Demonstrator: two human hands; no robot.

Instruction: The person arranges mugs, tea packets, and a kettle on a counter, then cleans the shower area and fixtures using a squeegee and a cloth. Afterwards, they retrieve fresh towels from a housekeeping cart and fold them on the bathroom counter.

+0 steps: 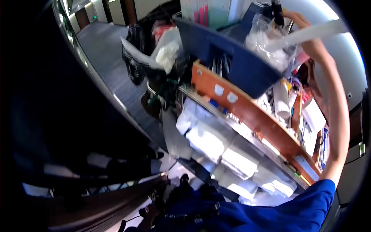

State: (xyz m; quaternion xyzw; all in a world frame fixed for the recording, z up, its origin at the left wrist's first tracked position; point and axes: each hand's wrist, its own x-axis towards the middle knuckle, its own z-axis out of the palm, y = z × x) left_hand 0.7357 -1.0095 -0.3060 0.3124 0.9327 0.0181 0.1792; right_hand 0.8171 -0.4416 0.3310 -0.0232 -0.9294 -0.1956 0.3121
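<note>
My right arm stretches up the right side of the cart, and my right hand [299, 19] is at its far top corner. Its fingers bend in against a black upright thing [277, 12], perhaps a handle; the grip is partly hidden. Just below sits a clear plastic bag [270, 48] with white stuff in it, beside a dark blue bin [235, 54]. A pale strip [309, 34] crosses in front of my wrist. Low in the view, my left hand [148, 212] is dark and small near my waist, by a thin black cord; its fingers cannot be made out.
The cart has a wooden tray [247, 104] crowded with bottles, papers and small packets. Folded white towels [212, 139] fill the shelf beneath. Bags [166, 50] hang at the cart's far left end. Beyond runs a carpeted corridor [100, 42]; a dark doorway edge stands at left.
</note>
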